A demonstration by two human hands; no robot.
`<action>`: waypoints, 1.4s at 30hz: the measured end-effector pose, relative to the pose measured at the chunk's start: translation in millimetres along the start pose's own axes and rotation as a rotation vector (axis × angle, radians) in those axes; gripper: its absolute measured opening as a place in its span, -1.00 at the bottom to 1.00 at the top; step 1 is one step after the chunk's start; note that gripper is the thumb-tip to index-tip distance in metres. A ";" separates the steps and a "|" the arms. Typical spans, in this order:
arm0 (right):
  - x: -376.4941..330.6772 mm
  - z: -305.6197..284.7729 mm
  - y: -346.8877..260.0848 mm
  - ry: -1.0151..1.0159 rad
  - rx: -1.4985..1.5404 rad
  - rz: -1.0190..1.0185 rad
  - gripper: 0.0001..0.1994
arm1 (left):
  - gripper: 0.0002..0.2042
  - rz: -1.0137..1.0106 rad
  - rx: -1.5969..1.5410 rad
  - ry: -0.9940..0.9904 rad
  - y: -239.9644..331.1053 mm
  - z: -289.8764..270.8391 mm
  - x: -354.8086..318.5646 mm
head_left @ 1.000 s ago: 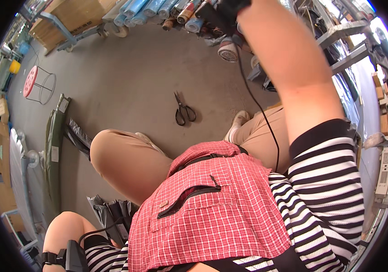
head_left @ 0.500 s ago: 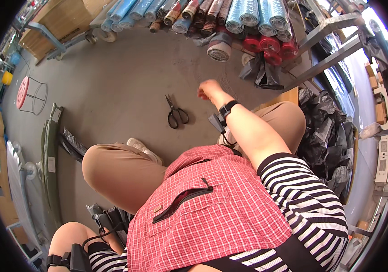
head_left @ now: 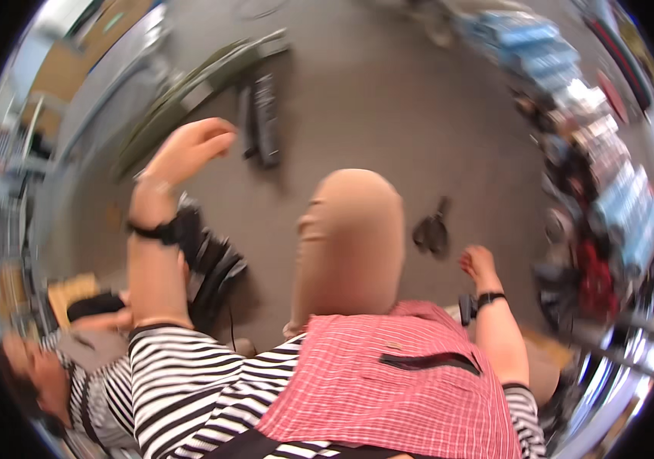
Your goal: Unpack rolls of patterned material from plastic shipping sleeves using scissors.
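My left hand (head_left: 203, 147) is raised out over the floor at the left, nearest to two black wrapped rolls (head_left: 264, 118). Its fingers are bent and apart, and I see nothing in them. On the right, my right hand (head_left: 479, 264) hangs with loosely bent, parted fingers and holds nothing I can see. Just left of it, a pair of black-handled scissors (head_left: 431, 232) lies on the floor. More black rolls (head_left: 216, 271) are bunched below my left forearm. Motion blurs the view.
A long green roll (head_left: 212, 73) lies at the upper left. Stacked blue rolls (head_left: 525, 46) and red rolls (head_left: 596, 279) line the right side. Another person (head_left: 51, 375) in striped sleeves is close by at the lower left. My bent knee (head_left: 353, 237) rises in the middle.
My view has swung left, so the scissors and stacked rolls now appear farther right. My left arm has come up and reached out toward the black rolls. The scissors still lie on the floor.
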State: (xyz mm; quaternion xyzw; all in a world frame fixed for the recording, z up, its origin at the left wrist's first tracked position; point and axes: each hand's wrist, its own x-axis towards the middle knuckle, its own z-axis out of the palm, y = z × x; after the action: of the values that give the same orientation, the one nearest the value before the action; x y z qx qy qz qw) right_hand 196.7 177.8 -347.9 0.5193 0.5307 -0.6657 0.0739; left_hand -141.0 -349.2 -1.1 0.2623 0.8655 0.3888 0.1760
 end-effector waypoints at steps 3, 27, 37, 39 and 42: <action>8.7 15.8 -8.9 0.006 -0.138 0.086 -0.78 | -0.66 -0.448 0.087 -0.037 -108.1 17.1 19.9; 101.5 105.6 20.7 0.065 -0.867 0.250 -0.53 | -0.19 -1.070 0.392 0.195 -366.5 207.1 178.2; 119.3 116.5 21.2 0.213 -1.196 0.090 -0.57 | -0.60 -0.569 -1.457 0.238 -313.6 223.6 161.6; 114.1 121.3 13.6 0.205 -1.217 0.063 -0.51 | -0.60 -0.642 -1.598 0.151 -302.9 244.2 150.9; 107.5 127.2 2.9 0.186 -1.248 0.096 -0.47 | -0.58 -0.872 -1.358 0.067 -300.6 276.1 148.1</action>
State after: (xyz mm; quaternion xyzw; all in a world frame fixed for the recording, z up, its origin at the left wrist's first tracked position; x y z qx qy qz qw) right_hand 72.3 125.6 -445.6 0.4574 0.7992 -0.1792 0.3464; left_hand -214.4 -269.6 -421.6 -0.2749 0.4698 0.7337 0.4067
